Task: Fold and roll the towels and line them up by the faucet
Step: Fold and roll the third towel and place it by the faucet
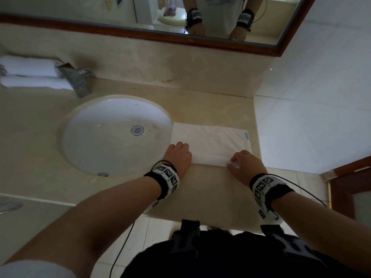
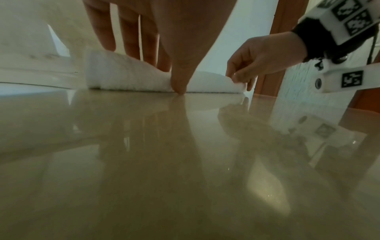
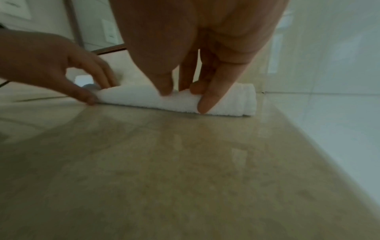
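A white towel [image 1: 210, 140] lies folded flat on the beige counter [image 1: 210, 191], just right of the sink. Its near edge is turned up into a low roll [image 2: 127, 76] [image 3: 180, 102]. My left hand [image 1: 177, 154] [image 2: 179, 48] grips the roll's left end, fingers over the top and thumb down on the counter at its near side. At the roll's right end my right hand [image 1: 245, 163] [image 3: 195, 48] pinches it between curled fingers and thumb. Two rolled white towels [image 1: 28, 74] lie behind the chrome faucet [image 1: 74, 79] at the far left.
The round white sink [image 1: 96, 137] sits left of the towel. A white tiled wall [image 1: 311, 117] bounds the counter close to the towel's right end. The backsplash and a wood-framed mirror [image 1: 140, 13] stand behind. The counter's front edge runs below my wrists.
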A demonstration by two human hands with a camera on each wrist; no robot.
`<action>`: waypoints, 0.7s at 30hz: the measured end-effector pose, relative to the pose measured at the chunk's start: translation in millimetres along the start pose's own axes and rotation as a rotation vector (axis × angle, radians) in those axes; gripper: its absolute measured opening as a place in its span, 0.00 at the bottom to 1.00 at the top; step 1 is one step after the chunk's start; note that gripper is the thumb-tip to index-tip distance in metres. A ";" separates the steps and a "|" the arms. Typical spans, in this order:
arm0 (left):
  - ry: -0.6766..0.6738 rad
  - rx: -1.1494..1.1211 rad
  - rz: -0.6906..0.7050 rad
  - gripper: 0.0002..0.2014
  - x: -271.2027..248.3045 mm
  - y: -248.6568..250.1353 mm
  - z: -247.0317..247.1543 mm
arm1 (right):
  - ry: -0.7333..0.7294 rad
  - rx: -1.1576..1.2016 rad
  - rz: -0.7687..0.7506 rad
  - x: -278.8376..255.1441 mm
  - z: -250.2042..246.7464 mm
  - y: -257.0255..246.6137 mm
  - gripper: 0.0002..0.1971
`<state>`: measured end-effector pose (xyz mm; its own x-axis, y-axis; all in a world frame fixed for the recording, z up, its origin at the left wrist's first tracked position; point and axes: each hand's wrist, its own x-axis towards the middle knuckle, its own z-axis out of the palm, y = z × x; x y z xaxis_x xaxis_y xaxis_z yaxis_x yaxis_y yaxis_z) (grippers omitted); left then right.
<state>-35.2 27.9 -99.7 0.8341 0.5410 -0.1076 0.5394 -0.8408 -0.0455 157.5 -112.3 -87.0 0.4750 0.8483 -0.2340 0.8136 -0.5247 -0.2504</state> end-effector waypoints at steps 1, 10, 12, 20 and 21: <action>0.003 0.005 -0.005 0.12 0.0 0.4 -0.6 | -0.015 -0.026 -0.015 -1.3 -0.1 1.1 0.13; -0.113 -0.005 -0.041 0.12 14.9 -2.9 -3.6 | -0.002 -0.103 -0.057 7.8 -4.8 6.0 0.15; -0.153 -0.022 -0.077 0.11 22.0 -4.0 -9.4 | -0.038 -0.123 -0.071 14.1 -8.2 8.3 0.16; -0.187 0.022 -0.197 0.11 27.8 6.2 -27.2 | -0.118 -0.033 -0.058 37.4 -22.5 15.9 0.09; -0.169 0.037 -0.210 0.12 26.8 9.6 -27.6 | -0.121 -0.032 -0.068 40.3 -23.3 16.0 0.10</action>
<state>-4.5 34.9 -75.6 0.6718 0.6951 -0.2561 0.6913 -0.7125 -0.1202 197.5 -84.8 -78.6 0.3756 0.8661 -0.3299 0.8538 -0.4618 -0.2404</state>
